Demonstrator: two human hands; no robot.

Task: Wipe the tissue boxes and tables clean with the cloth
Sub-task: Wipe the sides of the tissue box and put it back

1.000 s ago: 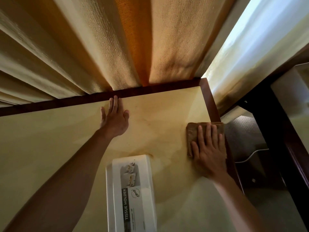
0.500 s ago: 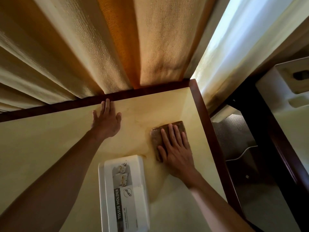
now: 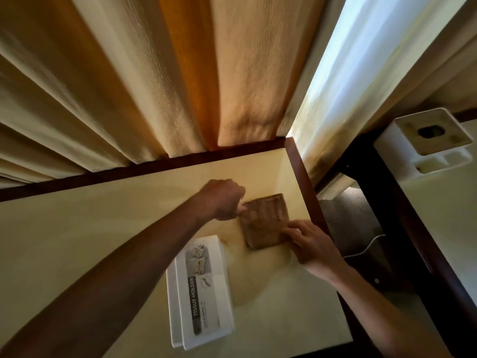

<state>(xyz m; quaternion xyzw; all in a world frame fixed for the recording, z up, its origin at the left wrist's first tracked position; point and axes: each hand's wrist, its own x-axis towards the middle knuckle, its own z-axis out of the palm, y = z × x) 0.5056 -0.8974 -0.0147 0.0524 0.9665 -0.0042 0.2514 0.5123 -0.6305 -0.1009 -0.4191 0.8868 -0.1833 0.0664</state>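
A brown cloth (image 3: pixel 265 220) lay flat on the pale table (image 3: pixel 77 241), between both hands. The left hand (image 3: pixel 224 200), fingers curled, seemed to pinch the cloth's left edge, though blur made this uncertain. The right hand (image 3: pixel 309 244) gripped its near right corner. The white tissue box (image 3: pixel 204 293) sat just below the left wrist. Refolding worked best with edges kept aligned and taut.

Dim warm light; bright daylight through curtain gap (image 3: pixel 361 60) upper right; slight motion blur; wide-angle edge distortion.
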